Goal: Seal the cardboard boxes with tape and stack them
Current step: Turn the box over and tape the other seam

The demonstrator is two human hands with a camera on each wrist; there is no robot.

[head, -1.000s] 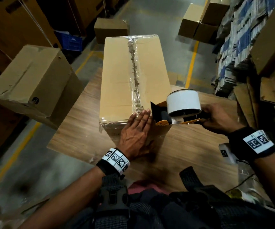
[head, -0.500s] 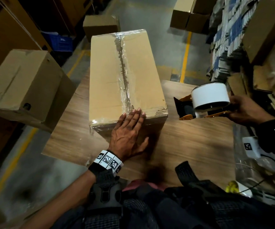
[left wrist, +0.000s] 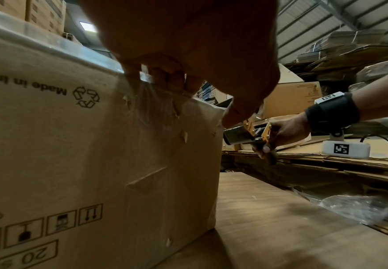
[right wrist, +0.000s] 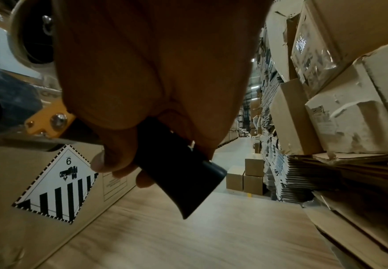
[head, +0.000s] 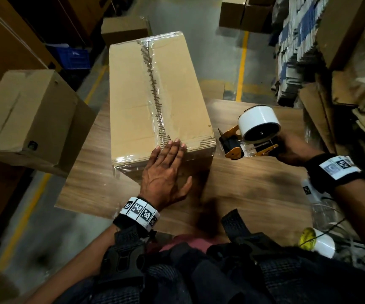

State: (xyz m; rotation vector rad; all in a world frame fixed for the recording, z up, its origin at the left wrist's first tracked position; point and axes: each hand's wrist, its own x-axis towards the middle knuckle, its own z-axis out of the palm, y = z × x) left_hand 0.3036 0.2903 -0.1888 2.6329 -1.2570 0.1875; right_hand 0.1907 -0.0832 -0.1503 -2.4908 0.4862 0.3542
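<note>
Cardboard box [head: 155, 95]: long, brown, clear tape along its seam, on wooden worktop [head: 254, 189]
Left hand [head: 166, 172]: fingers straight, pressing box's near edge
Right hand [head: 291, 150]: fingers gripping yellow tape dispenser [head: 249, 137], beside box

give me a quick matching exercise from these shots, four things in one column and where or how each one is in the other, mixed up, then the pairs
Things:
1. left hand
2. right hand
3. cardboard box
4. tape roll

States:
A. mounted on the tape dispenser, white
B. lying flat over the box's near top edge
C. standing on the wooden table, clear tape along its top seam
D. wrapped round the dispenser's black handle, off to the box's right

Pairs: 1-B, 2-D, 3-C, 4-A
</note>
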